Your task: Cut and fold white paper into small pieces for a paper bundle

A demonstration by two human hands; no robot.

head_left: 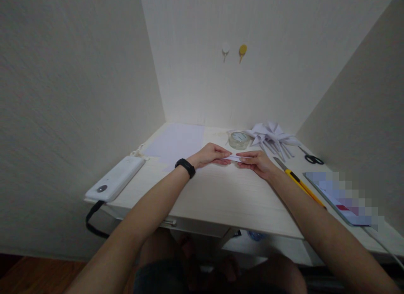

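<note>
Between both hands is a narrow folded strip of white paper, held just over the middle of the desk. My left hand, with a black band on its wrist, pinches the strip's left end between thumb and fingers. Its right end is pinched by my right hand. The fingers cover much of the strip, so its full length is hidden. Behind the hands sits a roll of clear tape. Folded white paper pinwheel-like shapes with rolled stems lie in a pile at the back right.
Sheets of white paper lie at the back left. A white device with a strap rests at the left edge. On the right are a yellow utility knife, black-handled scissors and a partly blurred tablet-like device. Walls enclose the desk.
</note>
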